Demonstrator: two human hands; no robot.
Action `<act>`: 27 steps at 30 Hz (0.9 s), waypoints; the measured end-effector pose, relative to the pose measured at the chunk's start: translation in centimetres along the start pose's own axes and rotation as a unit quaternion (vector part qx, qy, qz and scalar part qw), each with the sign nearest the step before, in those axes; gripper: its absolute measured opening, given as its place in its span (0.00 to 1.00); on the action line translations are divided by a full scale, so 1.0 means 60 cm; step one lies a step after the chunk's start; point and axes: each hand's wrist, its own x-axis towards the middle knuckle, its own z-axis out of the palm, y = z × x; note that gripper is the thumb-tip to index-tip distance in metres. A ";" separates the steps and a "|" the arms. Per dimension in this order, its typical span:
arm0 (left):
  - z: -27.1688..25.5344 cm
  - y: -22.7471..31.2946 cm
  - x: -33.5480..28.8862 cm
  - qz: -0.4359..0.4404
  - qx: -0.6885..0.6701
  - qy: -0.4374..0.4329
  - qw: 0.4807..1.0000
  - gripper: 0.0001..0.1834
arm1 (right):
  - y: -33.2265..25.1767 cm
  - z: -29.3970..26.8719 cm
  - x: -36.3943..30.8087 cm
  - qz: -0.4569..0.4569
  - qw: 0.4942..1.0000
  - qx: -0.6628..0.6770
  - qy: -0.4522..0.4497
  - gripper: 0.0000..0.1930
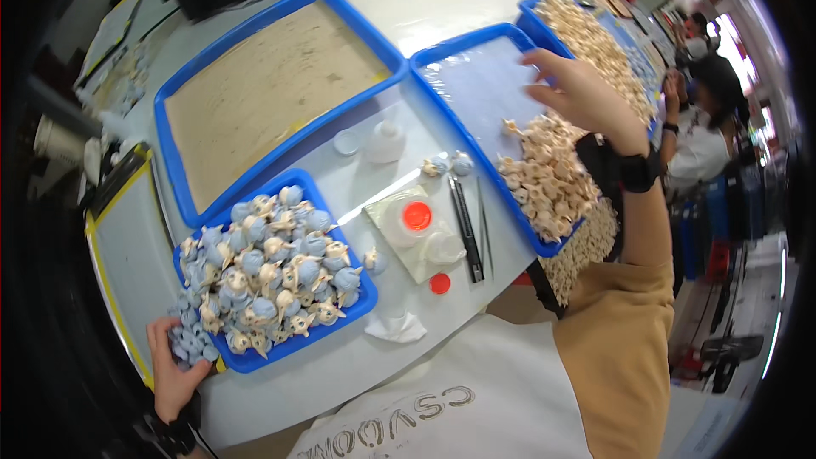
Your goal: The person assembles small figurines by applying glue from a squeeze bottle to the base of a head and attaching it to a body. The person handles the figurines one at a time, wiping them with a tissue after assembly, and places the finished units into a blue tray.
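White apron, lettered, nearest. Left hand: low at the table's left edge, fingers curled around a heap of blue-grey pieces; whether any is gripped cannot be told. Small blue tray, just beside: piled with blue-and-cream figures. Utility knife and red-topped pot, between the two work areas. Cream pieces: heaped in the near part of the long blue tray. Right hand: raised above that tray, arm extended, wrist bent, thumb and fingers parted and pointing left, nothing visible in them. Step in hand, as judged: collecting parts, one kind per hand. Next move, as judged: a pick here calls for lowering the right fingertips onto one cream piece and pinching lightly. Large beige-lined tray: farther off, left.
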 end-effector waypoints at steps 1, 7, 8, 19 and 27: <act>0.001 -0.003 0.006 0.011 0.011 -0.001 1.000 0.29 | 0.052 -0.004 -0.006 -0.021 0.997 -0.070 -0.008 0.20; 0.014 0.008 0.028 0.058 0.062 0.051 0.995 0.24 | 0.212 0.067 -0.014 -0.092 0.990 -0.091 -0.061 0.15; 0.010 0.008 0.024 0.056 0.057 0.061 0.995 0.22 | 0.221 0.071 -0.006 -0.115 0.988 -0.064 -0.077 0.11; 0.000 -0.010 0.007 -0.023 -0.074 0.002 0.997 0.21 | 0.128 0.059 -0.027 -0.026 0.998 0.047 -0.039 0.09; -0.012 0.001 0.023 -0.012 -0.115 0.029 0.993 0.23 | 0.127 0.040 -0.047 -0.021 0.996 0.091 0.000 0.08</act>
